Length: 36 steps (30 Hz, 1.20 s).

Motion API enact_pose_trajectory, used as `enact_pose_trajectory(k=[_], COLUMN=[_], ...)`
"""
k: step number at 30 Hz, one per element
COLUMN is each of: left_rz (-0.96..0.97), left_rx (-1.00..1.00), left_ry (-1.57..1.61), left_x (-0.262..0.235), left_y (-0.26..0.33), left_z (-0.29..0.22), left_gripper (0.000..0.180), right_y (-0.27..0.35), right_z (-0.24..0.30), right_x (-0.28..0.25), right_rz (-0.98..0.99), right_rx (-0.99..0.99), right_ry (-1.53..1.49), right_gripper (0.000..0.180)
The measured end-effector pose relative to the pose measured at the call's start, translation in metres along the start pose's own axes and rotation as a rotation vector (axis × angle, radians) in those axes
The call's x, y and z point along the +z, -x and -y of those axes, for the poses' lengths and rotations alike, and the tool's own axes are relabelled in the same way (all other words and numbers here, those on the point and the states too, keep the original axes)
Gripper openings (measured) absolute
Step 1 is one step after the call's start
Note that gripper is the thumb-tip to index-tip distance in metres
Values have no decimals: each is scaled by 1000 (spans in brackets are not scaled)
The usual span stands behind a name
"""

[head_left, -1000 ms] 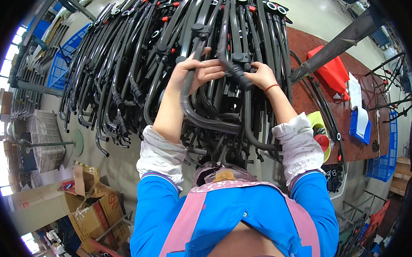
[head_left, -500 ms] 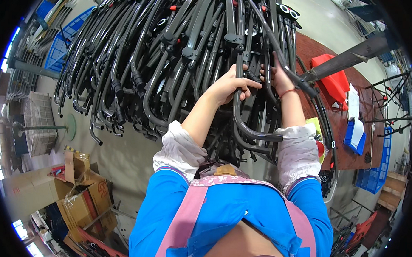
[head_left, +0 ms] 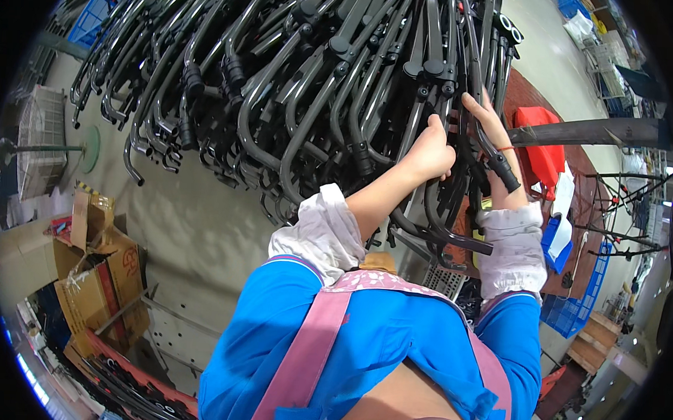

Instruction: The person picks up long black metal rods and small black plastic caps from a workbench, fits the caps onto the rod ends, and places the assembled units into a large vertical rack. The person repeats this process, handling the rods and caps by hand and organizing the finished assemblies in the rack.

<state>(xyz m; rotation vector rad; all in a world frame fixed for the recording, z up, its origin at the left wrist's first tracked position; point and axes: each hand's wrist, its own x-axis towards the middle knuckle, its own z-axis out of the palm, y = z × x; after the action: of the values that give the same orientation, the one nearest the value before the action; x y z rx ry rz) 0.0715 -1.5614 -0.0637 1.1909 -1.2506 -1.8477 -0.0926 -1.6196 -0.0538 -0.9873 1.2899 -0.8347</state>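
A dense row of black metal tube frames point(head_left: 282, 80) with bent lower ends and round joints fills the upper part of the head view. My left hand point(head_left: 430, 155) is closed round a tube of a frame at the row's right end, its fingertips mostly hidden. Close by on the right, my right hand point(head_left: 492, 127) grips an upright tube point(head_left: 472, 51) of the same group, partly behind it. That tube ends in a ribbed black sleeve point(head_left: 503, 172) in front of my right wrist. Below my hands, a bent tube end point(head_left: 463, 242) points right.
At right, a dark red tabletop point(head_left: 533, 91) carries a red bag point(head_left: 538, 147), white paper and a blue box point(head_left: 554, 242). A thick dark bar point(head_left: 588, 133) juts in from the right. Opened cardboard boxes point(head_left: 104, 275) stand at lower left. A blue crate point(head_left: 580, 296) sits beyond the table.
Both hands have shifted right relative to the frames. My left hand has closed from pointing fingers into a grip. The view has turned, and the tube with the sleeve now crosses my right wrist.
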Motion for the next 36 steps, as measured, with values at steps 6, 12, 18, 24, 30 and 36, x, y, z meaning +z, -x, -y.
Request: enact_pose_trajectory(k=[6, 12, 18, 24, 30, 36], left_rz=[-250, -114, -218, -514, -433, -487], left_rx=[216, 261, 386, 245, 21, 16], left_ry=[-498, -826, -783, -1032, -1103, -1097], left_x=[8, 28, -39, -113, -119, -126], left_y=[-1, 16, 29, 31, 13, 11], left_z=[16, 13, -9, 14, 33, 25], left_gripper=[37, 56, 27, 23, 41, 21], right_y=[-14, -8, -7, -7, -9, -6], right_z=[7, 8, -17, -10, -12, -11], right_x=[-9, 21, 19, 22, 20, 14], right_rz=[-30, -296, -409, -377, -368, -373], right_rx=[-400, -98, -119, -102, -108, -87], right_ry=[1152, 1558, 1401, 1314, 1282, 1262], right_gripper=[108, 120, 100, 102, 102, 104])
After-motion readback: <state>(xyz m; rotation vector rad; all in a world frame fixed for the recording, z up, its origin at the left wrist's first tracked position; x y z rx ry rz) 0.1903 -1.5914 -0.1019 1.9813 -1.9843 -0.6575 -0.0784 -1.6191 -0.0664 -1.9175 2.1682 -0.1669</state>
